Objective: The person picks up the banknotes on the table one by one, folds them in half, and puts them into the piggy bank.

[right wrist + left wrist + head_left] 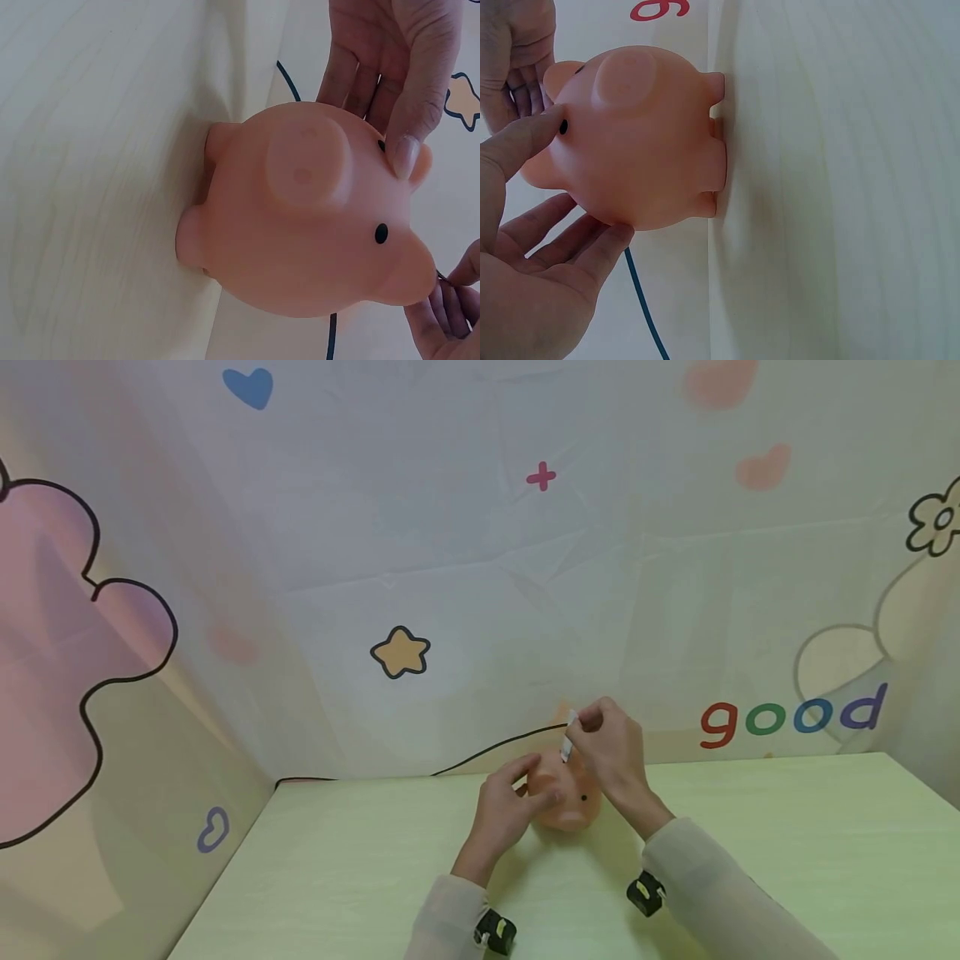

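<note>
A pink piggy bank (566, 814) stands on its feet on the table, its snout towards me. My left hand (501, 810) holds it from the left, thumb by one black eye and fingers against its side, as the left wrist view shows on the bank's body (645, 150). Above its top, my right hand (617, 747) pinches a thin whitish strip (567, 747) upright between thumb and fingers. The strip's lower end comes right at the top of the pig, behind the ears. In the right wrist view, the pig's ear partly hides the right fingers (450, 322).
The pale wooden table (337, 868) ends at a back wall sheet (480, 635) close behind the pig. Hearts, a star (401, 652) and coloured letters are printed on the sheet. Black devices (646, 893) are worn at both wrists.
</note>
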A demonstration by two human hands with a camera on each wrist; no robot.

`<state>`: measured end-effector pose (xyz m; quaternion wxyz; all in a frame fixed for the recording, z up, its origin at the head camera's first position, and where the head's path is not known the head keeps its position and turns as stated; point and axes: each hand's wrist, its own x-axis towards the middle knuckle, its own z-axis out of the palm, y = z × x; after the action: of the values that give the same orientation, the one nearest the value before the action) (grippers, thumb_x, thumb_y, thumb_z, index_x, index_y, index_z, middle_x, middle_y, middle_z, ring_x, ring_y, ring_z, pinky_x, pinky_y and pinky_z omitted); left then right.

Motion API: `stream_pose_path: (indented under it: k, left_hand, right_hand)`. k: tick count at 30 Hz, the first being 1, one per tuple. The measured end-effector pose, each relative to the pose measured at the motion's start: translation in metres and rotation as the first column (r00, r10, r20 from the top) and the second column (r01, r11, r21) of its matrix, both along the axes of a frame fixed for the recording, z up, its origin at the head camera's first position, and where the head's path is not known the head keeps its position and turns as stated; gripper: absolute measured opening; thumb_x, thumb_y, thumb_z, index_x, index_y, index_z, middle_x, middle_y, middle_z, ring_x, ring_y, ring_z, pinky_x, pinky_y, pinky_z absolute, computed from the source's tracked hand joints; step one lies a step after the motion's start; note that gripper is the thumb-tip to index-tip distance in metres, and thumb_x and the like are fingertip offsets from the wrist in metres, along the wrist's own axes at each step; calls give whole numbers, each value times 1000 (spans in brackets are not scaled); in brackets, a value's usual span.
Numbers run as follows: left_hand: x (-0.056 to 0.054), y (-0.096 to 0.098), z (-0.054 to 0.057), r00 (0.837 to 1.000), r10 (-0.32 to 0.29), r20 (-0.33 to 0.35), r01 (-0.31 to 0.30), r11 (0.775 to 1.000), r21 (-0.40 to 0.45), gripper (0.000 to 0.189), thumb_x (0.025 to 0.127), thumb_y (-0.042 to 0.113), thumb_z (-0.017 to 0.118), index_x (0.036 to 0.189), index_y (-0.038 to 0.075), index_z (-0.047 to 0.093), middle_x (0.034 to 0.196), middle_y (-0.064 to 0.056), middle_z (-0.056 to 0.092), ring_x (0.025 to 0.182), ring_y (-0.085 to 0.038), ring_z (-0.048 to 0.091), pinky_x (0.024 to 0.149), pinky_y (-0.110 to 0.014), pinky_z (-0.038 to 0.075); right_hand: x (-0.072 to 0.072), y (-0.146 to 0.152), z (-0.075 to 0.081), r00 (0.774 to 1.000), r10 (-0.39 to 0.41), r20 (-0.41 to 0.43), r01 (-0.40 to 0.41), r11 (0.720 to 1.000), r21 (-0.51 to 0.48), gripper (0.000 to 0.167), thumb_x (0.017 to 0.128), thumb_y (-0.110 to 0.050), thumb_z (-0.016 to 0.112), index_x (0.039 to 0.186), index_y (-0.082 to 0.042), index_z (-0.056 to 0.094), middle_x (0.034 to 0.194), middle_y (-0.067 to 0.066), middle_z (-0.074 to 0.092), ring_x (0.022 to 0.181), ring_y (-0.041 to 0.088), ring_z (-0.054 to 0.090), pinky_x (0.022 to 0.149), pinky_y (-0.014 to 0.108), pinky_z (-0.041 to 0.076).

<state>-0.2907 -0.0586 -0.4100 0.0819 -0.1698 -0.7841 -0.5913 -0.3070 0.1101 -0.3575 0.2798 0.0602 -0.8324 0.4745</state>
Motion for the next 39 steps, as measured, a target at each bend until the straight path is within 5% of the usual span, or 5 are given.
stream_pose_path:
  k: [39]
  left_hand:
    - [0,-1,0,1000,-2,-10,2,1000,-4,59,93,13,85,144,-5,61,146,-16,62,140,-35,55,110,-41,52]
  right_hand:
    - [2,-6,-6,999,42,5,-42,999,18,11,97,-8,67,104,0,65,90,13,71,82,29,69,67,33,54]
